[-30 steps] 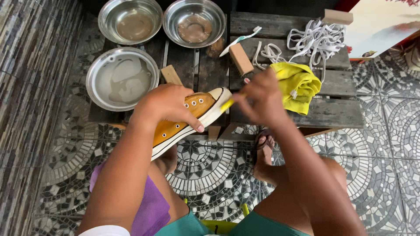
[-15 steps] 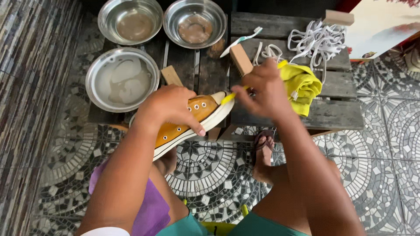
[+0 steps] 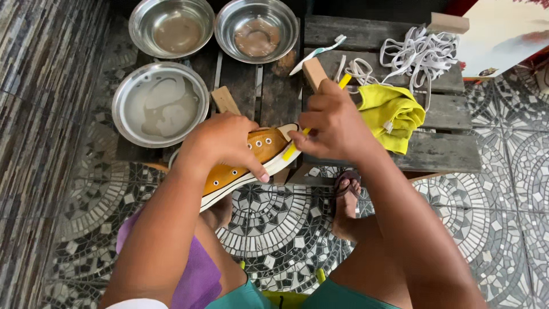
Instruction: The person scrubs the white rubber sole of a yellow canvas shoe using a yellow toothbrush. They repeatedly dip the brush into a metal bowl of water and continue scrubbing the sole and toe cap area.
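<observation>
Shoe: a mustard-yellow canvas sneaker (image 3: 251, 163) with white sole and metal eyelets sat at the near edge of the dark wooden pallet (image 3: 440, 151), its heel hanging out over the tiled floor (image 3: 274, 229).
Left hand: the left hand (image 3: 223, 143) was closed over the sneaker's upper, fingers wrapped down its side.
Right hand: the right hand (image 3: 334, 123) was pinched shut on a yellow-handled brush (image 3: 297, 143), the tip meeting the white toe rubber.
Slip risk: much of the shoe lay off the edge, so a hard stroke could probably tip it out of the grip.
Knock risk: the wooden block (image 3: 314, 73) just beyond the right hand could be nudged by the knuckles.
Near bowl: a steel bowl (image 3: 160, 103) by the left edge held cloudy, soapy-looking water; a jolt to the pallet might slop it.
Far bowls: two steel bowls (image 3: 171, 26) (image 3: 257, 30) at the far edge held only a shallow murky film.
Cloth: a yellow cloth (image 3: 394, 114) lay right of the hand, beside white laces (image 3: 423, 51).
</observation>
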